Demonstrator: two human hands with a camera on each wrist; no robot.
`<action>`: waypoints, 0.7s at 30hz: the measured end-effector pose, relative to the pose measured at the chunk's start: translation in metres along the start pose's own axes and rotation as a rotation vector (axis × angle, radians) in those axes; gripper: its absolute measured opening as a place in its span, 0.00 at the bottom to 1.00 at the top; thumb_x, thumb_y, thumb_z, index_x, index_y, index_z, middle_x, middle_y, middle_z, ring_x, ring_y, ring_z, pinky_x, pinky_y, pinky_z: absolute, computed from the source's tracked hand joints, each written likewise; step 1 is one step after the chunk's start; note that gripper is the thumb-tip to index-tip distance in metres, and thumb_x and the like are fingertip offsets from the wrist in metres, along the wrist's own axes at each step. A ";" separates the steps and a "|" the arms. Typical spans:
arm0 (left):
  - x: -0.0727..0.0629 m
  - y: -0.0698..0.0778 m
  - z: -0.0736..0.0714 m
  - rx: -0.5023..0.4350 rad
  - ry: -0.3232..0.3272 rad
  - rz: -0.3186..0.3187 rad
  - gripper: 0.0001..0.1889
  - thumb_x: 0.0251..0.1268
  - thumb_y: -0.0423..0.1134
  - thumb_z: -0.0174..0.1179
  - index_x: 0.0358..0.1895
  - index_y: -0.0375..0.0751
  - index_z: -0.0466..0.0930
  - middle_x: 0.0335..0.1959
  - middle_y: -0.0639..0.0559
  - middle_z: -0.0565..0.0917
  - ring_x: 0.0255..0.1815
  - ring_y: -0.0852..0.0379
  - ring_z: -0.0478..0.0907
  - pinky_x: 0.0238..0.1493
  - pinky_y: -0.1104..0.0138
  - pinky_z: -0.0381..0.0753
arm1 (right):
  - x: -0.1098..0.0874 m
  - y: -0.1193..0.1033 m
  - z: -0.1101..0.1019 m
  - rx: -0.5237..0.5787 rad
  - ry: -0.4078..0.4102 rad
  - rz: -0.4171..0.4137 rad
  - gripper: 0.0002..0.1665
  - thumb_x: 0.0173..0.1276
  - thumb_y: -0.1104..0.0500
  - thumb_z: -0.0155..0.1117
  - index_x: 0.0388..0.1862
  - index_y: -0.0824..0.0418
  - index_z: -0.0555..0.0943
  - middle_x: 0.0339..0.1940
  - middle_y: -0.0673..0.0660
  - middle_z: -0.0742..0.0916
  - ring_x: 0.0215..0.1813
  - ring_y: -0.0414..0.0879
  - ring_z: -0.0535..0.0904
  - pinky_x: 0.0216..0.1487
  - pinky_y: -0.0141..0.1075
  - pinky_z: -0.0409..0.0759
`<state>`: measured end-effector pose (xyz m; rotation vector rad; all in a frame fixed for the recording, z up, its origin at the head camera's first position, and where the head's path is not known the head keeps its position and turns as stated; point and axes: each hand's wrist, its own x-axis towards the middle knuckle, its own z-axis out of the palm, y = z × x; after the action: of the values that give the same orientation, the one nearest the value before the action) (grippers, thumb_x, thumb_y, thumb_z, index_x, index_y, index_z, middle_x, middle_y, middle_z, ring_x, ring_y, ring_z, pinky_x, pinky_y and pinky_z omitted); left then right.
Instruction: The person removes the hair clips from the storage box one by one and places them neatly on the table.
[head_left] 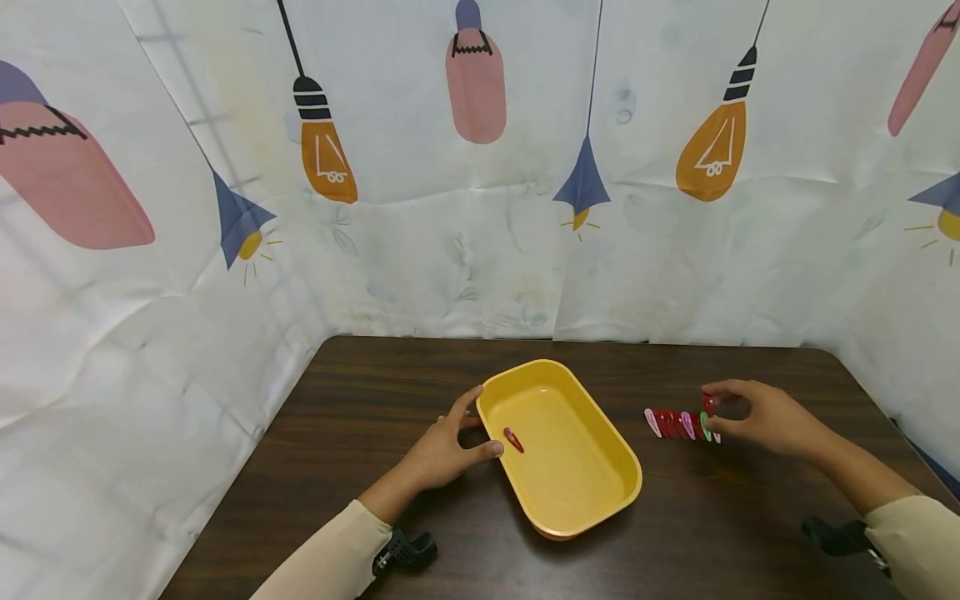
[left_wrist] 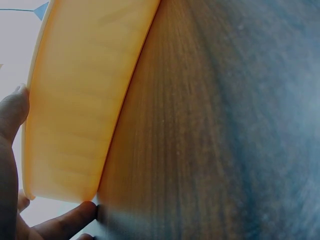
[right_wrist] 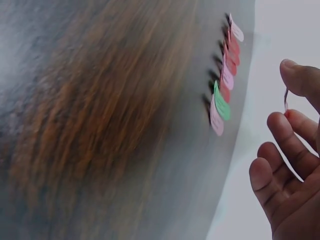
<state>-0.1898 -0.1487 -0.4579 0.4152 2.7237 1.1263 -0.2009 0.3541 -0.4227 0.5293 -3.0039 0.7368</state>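
My left hand (head_left: 442, 450) rests against the left side of a yellow tray (head_left: 630, 479), thumb and index finger touching its rim. The left wrist view shows the tray's outer wall (left_wrist: 85, 100), with the thumb at the rim and another finger low by the base. One red hair clip (head_left: 513, 439) lies inside the tray. My right hand (head_left: 776, 417) pinches another red hair clip (head_left: 708, 405) between thumb and index finger, above the right end of a row of clips. In the right wrist view this held clip (right_wrist: 286, 100) appears edge-on, other fingers loosely bent.
The row on the dark wooden table (head_left: 405, 375) holds several snap clips: pink (head_left: 653, 422), red, purple (head_left: 687, 425) and green (head_left: 705, 426). A patterned cloth (head_left: 450, 275) hangs behind and beside the table. Dark straps (head_left: 408, 550) are on both wrists.
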 end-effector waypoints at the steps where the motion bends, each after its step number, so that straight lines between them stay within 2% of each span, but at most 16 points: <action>1: 0.000 0.000 0.000 -0.001 0.001 0.001 0.52 0.60 0.70 0.66 0.83 0.69 0.46 0.65 0.52 0.81 0.76 0.28 0.58 0.67 0.29 0.55 | -0.001 0.001 0.000 0.002 0.000 0.001 0.37 0.65 0.43 0.76 0.65 0.64 0.80 0.51 0.59 0.86 0.55 0.63 0.80 0.49 0.62 0.77; 21: 0.000 -0.002 0.001 0.001 0.002 0.008 0.52 0.60 0.71 0.65 0.83 0.69 0.46 0.66 0.53 0.81 0.76 0.27 0.57 0.66 0.29 0.57 | -0.016 0.016 0.004 0.026 0.008 0.042 0.38 0.63 0.45 0.78 0.64 0.66 0.80 0.54 0.65 0.86 0.59 0.69 0.79 0.52 0.66 0.74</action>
<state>-0.1903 -0.1498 -0.4600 0.4251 2.7273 1.1274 -0.1910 0.3701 -0.4349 0.4641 -3.0108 0.7794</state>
